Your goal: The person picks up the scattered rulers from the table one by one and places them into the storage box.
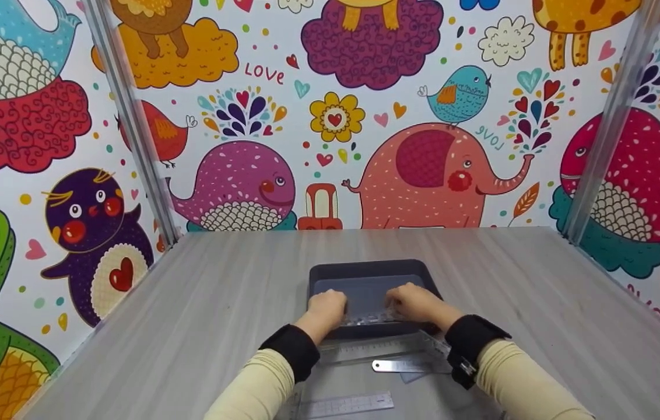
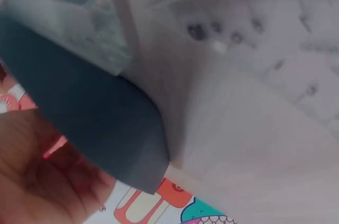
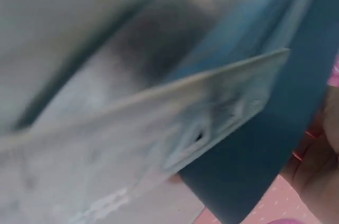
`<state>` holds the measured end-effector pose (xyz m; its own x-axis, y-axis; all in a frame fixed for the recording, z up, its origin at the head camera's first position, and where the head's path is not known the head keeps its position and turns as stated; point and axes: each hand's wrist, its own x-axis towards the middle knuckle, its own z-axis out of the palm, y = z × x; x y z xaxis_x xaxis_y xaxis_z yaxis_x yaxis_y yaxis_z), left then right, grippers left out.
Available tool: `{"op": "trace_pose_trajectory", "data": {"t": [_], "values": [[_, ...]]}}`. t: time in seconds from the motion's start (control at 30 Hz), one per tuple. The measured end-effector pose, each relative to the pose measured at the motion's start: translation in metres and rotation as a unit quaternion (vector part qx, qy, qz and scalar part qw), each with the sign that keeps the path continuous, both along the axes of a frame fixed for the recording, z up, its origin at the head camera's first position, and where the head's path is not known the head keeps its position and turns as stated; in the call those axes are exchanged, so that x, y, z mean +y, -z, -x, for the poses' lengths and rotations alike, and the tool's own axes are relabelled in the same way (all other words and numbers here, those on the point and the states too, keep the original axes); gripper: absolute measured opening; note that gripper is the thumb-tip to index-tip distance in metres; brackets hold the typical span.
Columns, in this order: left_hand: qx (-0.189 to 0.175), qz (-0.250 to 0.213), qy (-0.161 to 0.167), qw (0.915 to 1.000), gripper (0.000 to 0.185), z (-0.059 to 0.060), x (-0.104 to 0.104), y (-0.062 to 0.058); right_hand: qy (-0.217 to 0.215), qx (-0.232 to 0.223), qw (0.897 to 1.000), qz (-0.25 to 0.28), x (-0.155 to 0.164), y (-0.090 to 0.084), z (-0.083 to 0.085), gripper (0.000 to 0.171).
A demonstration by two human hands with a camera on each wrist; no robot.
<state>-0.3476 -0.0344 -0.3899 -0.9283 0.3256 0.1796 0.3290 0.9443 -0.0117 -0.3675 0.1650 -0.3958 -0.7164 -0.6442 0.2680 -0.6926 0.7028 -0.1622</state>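
Note:
In the head view both hands are inside a dark grey tray (image 1: 368,269). Between them, low in the tray, lies a clear, glinting plastic piece (image 1: 368,319). The left hand (image 1: 328,307) curls its fingers at the piece's left end. At its right end the right hand (image 1: 416,302) has thumb and fingers drawn together. The tray's wall hides the fingertips in the left wrist view, where the hand (image 2: 47,176) appears behind the dark wall (image 2: 100,113). Likewise the right wrist view shows the hand (image 3: 315,166) beyond the wall, with blurred clear plastic (image 3: 159,123) crossing nearer the camera.
Nearer the person than the tray are a clear plastic edge (image 1: 371,349), a metal ruler (image 1: 394,366) and a clear ruler (image 1: 347,405) with printed marks. A wood-grain table (image 1: 219,291) bears them. Patterned walls and metal posts (image 1: 132,116) stand around it.

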Motion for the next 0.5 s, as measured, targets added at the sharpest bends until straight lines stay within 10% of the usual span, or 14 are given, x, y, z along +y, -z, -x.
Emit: {"op": "trace_pose_trajectory", "data": {"t": [0.2,0.5], "values": [[0.034,-0.077,0.026,0.9961,0.017,-0.013,-0.014,-0.025,-0.036,-0.031,0.988,0.15,0.009,-0.027,-0.006,0.017],[0.102,-0.134,0.05,0.9845,0.013,-0.052,-0.042,-0.045,-0.018,0.018,0.982,0.186,0.017,-0.057,-0.054,0.018]]}}
